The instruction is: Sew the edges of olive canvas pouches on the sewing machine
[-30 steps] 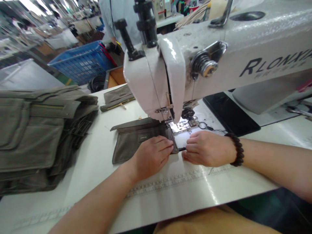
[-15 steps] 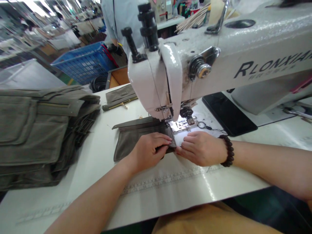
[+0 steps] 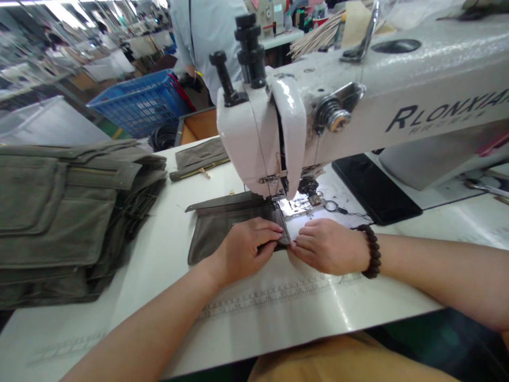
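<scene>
A grey-green fabric pouch (image 3: 214, 228) lies flat on the white table under the head of a white sewing machine (image 3: 278, 116). My left hand (image 3: 244, 249) rests on the pouch's near right corner, fingers curled and pressing the cloth down. My right hand (image 3: 330, 245), with a dark bead bracelet at the wrist, has its fingertips pinched against the same corner just in front of the presser foot (image 3: 296, 204). The two hands touch at the pouch's edge.
A tall stack of grey-green sewn pieces (image 3: 59, 212) fills the table's left side. Another small pouch with a brass zip (image 3: 199, 159) lies further back. A blue basket (image 3: 139, 101) and a person in a light shirt (image 3: 207, 32) stand behind the table. A printed ruler strip (image 3: 278, 294) runs along the front.
My right hand moved left and closed the gap to the pouch's corner; a small dark piece seen between the hands a second ago is now hidden. Left hand stayed on the pouch.
</scene>
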The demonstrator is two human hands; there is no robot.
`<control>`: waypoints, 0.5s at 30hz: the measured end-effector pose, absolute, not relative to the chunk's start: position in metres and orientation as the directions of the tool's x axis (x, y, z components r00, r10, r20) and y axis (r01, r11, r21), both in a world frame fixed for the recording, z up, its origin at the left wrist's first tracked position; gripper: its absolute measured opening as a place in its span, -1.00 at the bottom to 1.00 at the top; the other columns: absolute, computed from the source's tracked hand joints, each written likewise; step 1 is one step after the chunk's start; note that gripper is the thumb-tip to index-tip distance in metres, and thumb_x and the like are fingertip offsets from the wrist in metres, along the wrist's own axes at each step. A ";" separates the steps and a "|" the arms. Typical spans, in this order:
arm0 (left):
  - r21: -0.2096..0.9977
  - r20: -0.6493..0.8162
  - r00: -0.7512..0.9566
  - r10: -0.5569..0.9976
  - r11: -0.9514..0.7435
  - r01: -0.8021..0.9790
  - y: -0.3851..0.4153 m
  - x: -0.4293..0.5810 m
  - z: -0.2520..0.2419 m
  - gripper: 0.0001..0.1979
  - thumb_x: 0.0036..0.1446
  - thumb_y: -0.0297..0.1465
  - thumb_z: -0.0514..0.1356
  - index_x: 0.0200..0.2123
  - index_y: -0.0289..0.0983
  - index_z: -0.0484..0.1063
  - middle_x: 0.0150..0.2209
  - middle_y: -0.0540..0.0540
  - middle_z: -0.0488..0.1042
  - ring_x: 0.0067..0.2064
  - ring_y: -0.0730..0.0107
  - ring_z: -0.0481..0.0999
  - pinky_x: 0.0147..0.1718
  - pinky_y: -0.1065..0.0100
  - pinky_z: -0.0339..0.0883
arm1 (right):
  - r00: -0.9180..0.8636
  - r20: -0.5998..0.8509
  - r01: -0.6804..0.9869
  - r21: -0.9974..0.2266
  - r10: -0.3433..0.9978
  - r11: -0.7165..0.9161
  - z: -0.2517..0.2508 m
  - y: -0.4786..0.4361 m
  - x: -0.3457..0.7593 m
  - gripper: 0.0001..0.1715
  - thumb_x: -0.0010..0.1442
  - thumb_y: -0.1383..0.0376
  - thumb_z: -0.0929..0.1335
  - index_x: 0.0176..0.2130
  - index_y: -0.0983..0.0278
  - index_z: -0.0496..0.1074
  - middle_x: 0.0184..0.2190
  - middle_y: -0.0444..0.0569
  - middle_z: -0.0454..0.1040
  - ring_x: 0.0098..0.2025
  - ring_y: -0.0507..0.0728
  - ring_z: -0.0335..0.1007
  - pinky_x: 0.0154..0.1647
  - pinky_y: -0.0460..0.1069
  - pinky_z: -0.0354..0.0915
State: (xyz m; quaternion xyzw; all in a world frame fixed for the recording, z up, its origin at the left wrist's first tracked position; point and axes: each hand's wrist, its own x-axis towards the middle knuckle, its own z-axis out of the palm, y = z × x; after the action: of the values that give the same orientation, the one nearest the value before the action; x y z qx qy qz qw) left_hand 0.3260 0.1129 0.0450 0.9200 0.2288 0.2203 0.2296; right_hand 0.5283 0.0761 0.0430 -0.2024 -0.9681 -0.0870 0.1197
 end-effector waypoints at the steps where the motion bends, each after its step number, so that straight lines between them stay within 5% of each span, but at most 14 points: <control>1: 0.521 0.302 0.798 0.522 -0.791 0.320 0.113 0.326 0.044 -0.82 0.03 -0.54 0.07 -0.31 -0.29 0.43 -0.25 -0.08 0.49 -0.21 0.40 0.45 -0.22 0.35 0.36 | -0.897 0.235 0.407 0.103 0.375 0.908 0.044 0.077 0.530 -0.70 0.20 0.45 0.12 -0.45 0.38 0.33 -0.58 -0.07 0.29 -0.54 0.03 0.14 -0.53 0.00 -0.03; 6: 0.550 0.305 0.786 0.539 -0.773 0.317 0.112 0.326 0.045 -0.83 0.02 -0.54 0.08 -0.33 -0.30 0.44 -0.26 -0.10 0.49 -0.21 0.41 0.45 -0.22 0.36 0.37 | -0.954 0.119 0.281 0.050 0.274 0.958 0.050 0.083 0.543 -0.78 0.19 0.41 0.18 -0.46 0.33 0.30 -0.58 -0.13 0.30 -0.50 0.03 0.16 -0.47 0.00 -0.03; 15: 0.499 0.323 0.796 0.512 -0.807 0.317 0.111 0.326 0.043 -0.84 0.03 -0.54 0.08 -0.32 -0.32 0.43 -0.24 -0.10 0.47 -0.20 0.40 0.44 -0.22 0.35 0.37 | -0.934 0.219 0.311 0.104 0.283 0.945 0.049 0.084 0.543 -0.75 0.21 0.39 0.17 -0.44 0.35 0.32 -0.59 -0.14 0.28 -0.52 0.02 0.15 -0.49 0.00 -0.05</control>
State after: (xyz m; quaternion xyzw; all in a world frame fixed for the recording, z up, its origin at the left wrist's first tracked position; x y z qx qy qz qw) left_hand 0.3258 0.1105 0.0426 0.9228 0.2245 0.2274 0.2152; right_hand 0.5434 0.0836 0.0491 -0.1515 -0.9809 -0.0688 0.1011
